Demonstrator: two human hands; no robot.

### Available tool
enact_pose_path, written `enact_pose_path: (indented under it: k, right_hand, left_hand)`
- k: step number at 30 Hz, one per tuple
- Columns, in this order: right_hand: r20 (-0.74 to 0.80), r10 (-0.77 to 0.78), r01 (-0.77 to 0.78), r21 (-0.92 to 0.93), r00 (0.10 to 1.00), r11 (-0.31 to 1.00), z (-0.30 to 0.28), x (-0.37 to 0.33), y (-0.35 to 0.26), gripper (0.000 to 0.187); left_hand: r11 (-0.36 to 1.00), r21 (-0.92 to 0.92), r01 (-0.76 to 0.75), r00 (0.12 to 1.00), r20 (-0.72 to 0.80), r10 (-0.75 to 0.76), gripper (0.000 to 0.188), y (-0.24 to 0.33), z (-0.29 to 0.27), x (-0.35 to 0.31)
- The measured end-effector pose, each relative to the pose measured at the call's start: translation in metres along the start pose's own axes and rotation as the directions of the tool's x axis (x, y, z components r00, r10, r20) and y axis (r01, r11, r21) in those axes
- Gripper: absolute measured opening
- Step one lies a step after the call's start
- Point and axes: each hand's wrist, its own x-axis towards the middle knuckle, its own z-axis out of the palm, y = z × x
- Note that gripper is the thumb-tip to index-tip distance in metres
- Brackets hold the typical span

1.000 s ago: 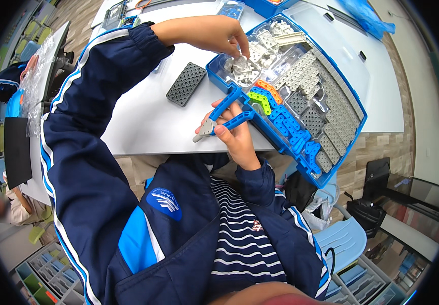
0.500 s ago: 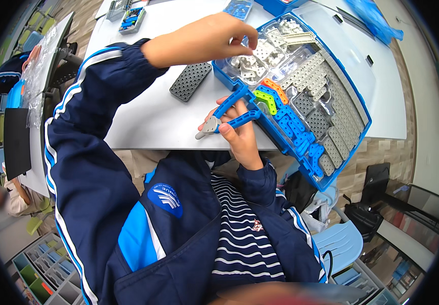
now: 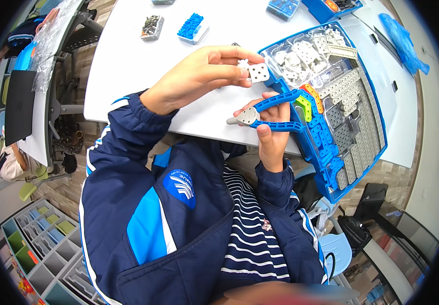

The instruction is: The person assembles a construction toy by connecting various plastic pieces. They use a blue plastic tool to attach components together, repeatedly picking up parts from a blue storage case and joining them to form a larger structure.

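Observation:
My left hand (image 3: 199, 76) is closed, its fingertips pinching a small white plastic connector (image 3: 258, 72) with round holes, raised at the near left edge of a blue parts case (image 3: 321, 179). Below and to its right, my right hand (image 3: 274, 147) grips pliers (image 3: 250, 117) with blue handles and a grey head. The handles are spread apart and the grey tip points left, with nothing visible in it. Sorted building parts fill the case: white connectors (image 3: 306, 53) in the far compartments, blue pieces (image 3: 321, 134) along the near side, and grey perforated beams (image 3: 367, 122) to the right.
Small trays of blue pins (image 3: 191, 26) and dark pins (image 3: 151, 25) stand on the white table (image 3: 128, 66). A blue plastic bag (image 3: 405, 43) lies at the far right. Light blue chair (image 3: 336, 249) stands lower right; another person (image 3: 13, 162) is at far left.
My left hand has come back from over the case's white parts and now holds a white connector. My right hand still grips the pliers. The whole view has shifted.

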Motion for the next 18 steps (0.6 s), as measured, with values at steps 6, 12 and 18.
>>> enact_pose_path:
  k: [6,12,18]
  right_hand:
    - [0.006,-0.014,0.014,-0.019,1.000,1.000,0.002,-0.002,0.002,0.077]
    - [-0.028,0.005,-0.008,-0.094,1.000,0.996,0.000,-0.002,0.002,0.080]
    - [0.002,0.054,-0.054,-0.018,0.999,0.998,-0.008,-0.001,0.003,0.075]
  left_hand:
    - [0.858,-0.514,0.011,0.991,0.119,0.058,0.043,-0.017,-0.001,0.018]
    - [0.597,-0.773,0.215,0.954,0.297,0.042,0.022,-0.019,0.002,0.026]
    - [0.881,-0.473,0.023,0.995,0.101,0.028,0.018,-0.010,0.013,0.028]
